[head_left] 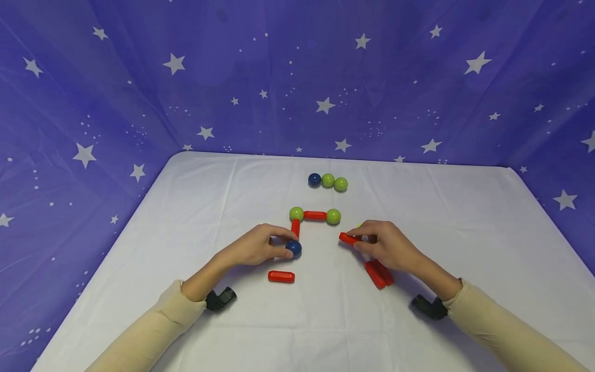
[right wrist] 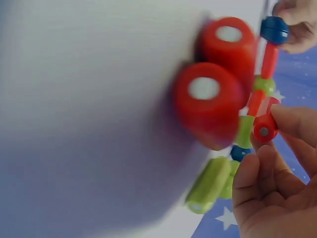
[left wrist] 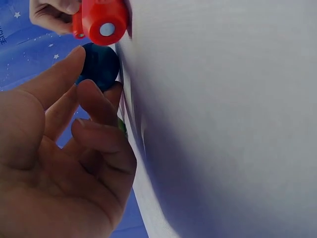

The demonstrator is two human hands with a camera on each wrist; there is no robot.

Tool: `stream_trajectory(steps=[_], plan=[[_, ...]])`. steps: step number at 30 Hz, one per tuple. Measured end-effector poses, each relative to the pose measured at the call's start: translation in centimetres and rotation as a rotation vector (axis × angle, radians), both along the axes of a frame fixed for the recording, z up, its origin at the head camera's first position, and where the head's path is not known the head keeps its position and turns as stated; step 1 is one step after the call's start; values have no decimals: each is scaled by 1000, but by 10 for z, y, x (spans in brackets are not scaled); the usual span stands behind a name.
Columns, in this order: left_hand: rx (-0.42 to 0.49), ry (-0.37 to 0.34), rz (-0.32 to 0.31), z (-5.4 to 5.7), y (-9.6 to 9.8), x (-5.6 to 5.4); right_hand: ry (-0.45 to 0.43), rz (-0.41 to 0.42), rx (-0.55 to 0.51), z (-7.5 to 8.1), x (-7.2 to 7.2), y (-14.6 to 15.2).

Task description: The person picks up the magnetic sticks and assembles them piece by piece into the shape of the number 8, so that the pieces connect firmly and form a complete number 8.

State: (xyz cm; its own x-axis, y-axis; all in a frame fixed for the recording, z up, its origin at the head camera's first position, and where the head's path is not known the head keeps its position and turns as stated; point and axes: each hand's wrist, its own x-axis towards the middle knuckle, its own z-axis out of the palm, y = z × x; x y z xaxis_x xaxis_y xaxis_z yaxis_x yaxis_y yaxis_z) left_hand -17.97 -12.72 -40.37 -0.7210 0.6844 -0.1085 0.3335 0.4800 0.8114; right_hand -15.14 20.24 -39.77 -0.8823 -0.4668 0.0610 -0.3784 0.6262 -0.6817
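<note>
My left hand (head_left: 255,246) pinches a dark blue ball (head_left: 294,250) between thumb and fingers. That ball sits at the near end of a red rod (head_left: 295,228), whose far end meets a green ball (head_left: 296,213). From there another red rod (head_left: 315,215) runs right to a second green ball (head_left: 333,216). To the right, my right hand (head_left: 390,247) holds a red rod (head_left: 348,238) by thumb and fingertips; a pale disc shows on the rod's end in the right wrist view. A green rod (right wrist: 207,186), mostly hidden in the head view, lies beyond this hand.
A blue ball (head_left: 314,180) and two green balls (head_left: 334,182) stand in a row farther back. One loose red rod (head_left: 281,277) lies nearer me, and two red rods (head_left: 378,274) lie side by side below my right hand. A starry purple cloth (head_left: 297,77) surrounds the white table (head_left: 209,191).
</note>
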Motion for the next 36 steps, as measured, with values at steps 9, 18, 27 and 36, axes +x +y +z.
stream_trajectory(steps=[9, 18, 27, 36], plan=[[-12, 15, 21, 1, 0, 2, -21, 67, -5, 8, -2, -18], [-16, 49, 27, 0, 1, 0, -27, 122, -4, 8, 0, -44], [17, 69, 18, -1, 1, -2, -25, 156, -8, 2, -1, -65], [9, 53, 21, -2, 1, -2, -19, 159, 1, -4, -3, -71]])
